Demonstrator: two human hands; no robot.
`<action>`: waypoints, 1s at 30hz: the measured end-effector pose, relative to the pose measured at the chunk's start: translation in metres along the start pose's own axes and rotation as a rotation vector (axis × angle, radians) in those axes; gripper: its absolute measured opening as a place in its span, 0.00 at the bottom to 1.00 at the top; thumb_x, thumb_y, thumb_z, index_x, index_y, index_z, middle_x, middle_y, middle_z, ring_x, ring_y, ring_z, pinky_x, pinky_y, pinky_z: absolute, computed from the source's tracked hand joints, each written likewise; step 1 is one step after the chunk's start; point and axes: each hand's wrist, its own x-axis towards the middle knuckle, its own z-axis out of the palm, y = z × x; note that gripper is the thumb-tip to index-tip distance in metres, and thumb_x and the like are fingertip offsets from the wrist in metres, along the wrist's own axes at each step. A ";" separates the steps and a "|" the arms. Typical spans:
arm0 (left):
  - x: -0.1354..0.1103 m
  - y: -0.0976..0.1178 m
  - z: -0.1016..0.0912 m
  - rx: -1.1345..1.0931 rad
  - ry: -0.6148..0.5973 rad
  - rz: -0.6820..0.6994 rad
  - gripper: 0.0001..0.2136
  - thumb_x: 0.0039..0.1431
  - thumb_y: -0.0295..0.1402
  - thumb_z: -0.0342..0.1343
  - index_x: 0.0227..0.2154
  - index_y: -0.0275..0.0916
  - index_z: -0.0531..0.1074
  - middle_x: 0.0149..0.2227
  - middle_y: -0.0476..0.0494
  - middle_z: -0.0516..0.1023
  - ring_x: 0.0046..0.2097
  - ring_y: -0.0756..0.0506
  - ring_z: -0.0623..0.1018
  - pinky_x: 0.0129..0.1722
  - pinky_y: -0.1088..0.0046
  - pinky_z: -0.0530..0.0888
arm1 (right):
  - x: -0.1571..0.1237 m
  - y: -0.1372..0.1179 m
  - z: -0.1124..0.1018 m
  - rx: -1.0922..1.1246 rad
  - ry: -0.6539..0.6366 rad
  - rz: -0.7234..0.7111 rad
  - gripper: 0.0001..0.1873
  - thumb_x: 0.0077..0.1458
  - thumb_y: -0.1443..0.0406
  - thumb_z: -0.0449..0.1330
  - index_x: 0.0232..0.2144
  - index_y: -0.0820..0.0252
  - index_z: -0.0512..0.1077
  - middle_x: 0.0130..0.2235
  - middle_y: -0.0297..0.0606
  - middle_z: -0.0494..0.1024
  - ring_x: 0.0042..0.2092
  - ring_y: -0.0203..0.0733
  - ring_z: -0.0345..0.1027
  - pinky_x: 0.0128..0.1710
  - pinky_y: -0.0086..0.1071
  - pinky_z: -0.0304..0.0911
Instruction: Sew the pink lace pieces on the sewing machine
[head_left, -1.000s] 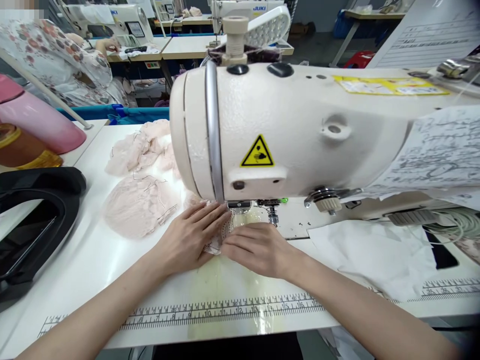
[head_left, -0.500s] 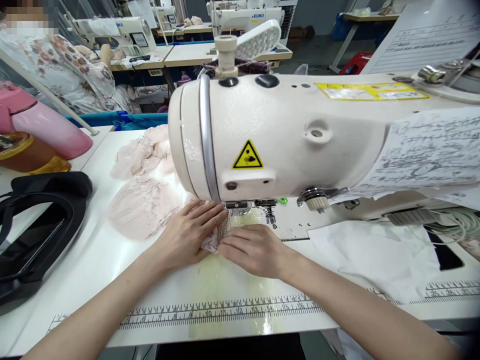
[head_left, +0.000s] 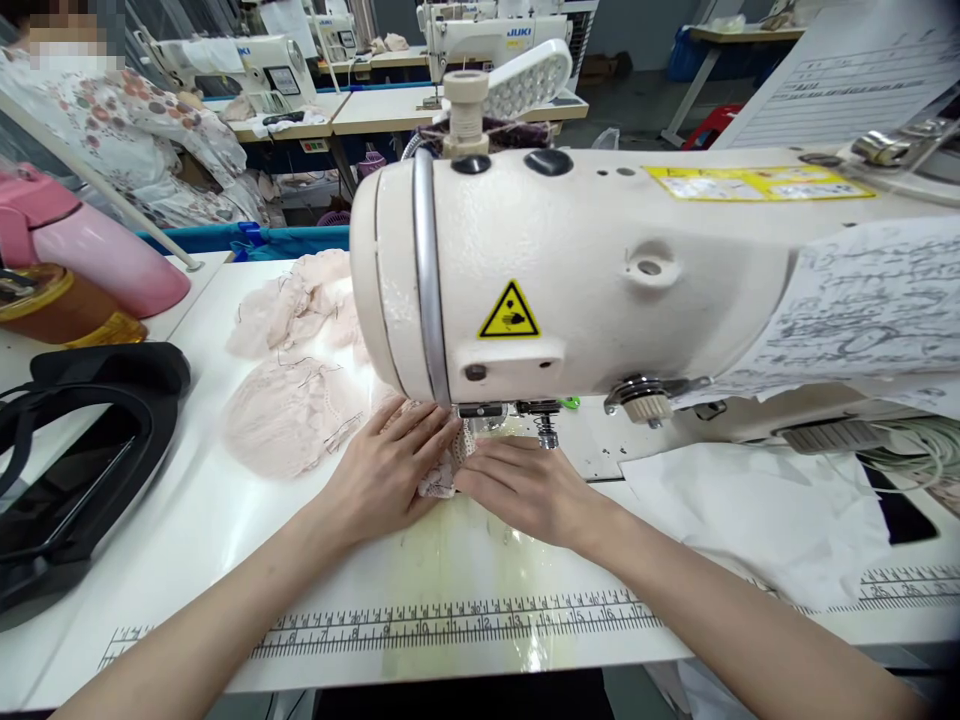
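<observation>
A strip of pale pink lace fabric (head_left: pixel 441 482) lies under the front end of a cream sewing machine (head_left: pixel 577 270). My left hand (head_left: pixel 386 465) rests flat on the lace from the left, its fingers stretched toward the needle area. From the right, my right hand (head_left: pixel 529 485) holds the lace's near edge with its fingers together and bent; its thumb is hidden. The fingertips of both hands are close together, just in front of the presser foot. More pale pink fabric pieces (head_left: pixel 289 415) with loose dark threads spread out left of the machine. The needle itself cannot be made out.
On the left stand a pink bottle (head_left: pixel 112 255), an amber jar (head_left: pixel 79 310) and a black curved frame (head_left: pixel 161 400). White cloth (head_left: pixel 757 510) lies at right. A printed ruler (head_left: pixel 450 625) runs along the front edge. Beyond, a person in a floral top (head_left: pixel 142 150) sits near another machine.
The view has shifted slightly, so everything appears further right. My right hand has edged forward toward the machine, flatter than before. The other person's forearm has dropped from their table.
</observation>
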 end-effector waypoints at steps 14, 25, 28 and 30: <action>0.003 0.005 -0.001 0.071 0.042 -0.008 0.23 0.62 0.36 0.49 0.57 0.32 0.70 0.54 0.36 0.77 0.54 0.34 0.75 0.56 0.52 0.68 | 0.000 0.002 -0.007 -0.163 0.030 0.102 0.14 0.58 0.79 0.52 0.30 0.58 0.70 0.29 0.31 0.77 0.36 0.35 0.71 0.28 0.29 0.56; 0.002 0.005 0.002 0.064 0.001 -0.030 0.24 0.63 0.37 0.51 0.61 0.37 0.67 0.56 0.34 0.75 0.57 0.32 0.73 0.56 0.48 0.68 | -0.002 0.009 -0.008 -0.338 0.021 0.106 0.09 0.61 0.74 0.56 0.36 0.56 0.70 0.30 0.28 0.77 0.29 0.33 0.65 0.33 0.33 0.56; 0.002 0.003 0.002 0.053 0.047 -0.007 0.21 0.64 0.35 0.50 0.59 0.36 0.68 0.56 0.35 0.75 0.57 0.33 0.73 0.57 0.49 0.68 | -0.003 0.008 -0.008 -0.321 0.004 0.108 0.11 0.60 0.77 0.55 0.36 0.57 0.71 0.32 0.29 0.79 0.30 0.32 0.66 0.34 0.33 0.56; 0.002 0.002 0.001 0.035 0.110 0.061 0.17 0.66 0.31 0.49 0.56 0.37 0.70 0.56 0.39 0.75 0.57 0.37 0.75 0.59 0.51 0.67 | -0.003 0.008 -0.008 -0.283 -0.008 0.105 0.13 0.59 0.79 0.53 0.35 0.57 0.71 0.35 0.30 0.80 0.32 0.32 0.68 0.33 0.31 0.56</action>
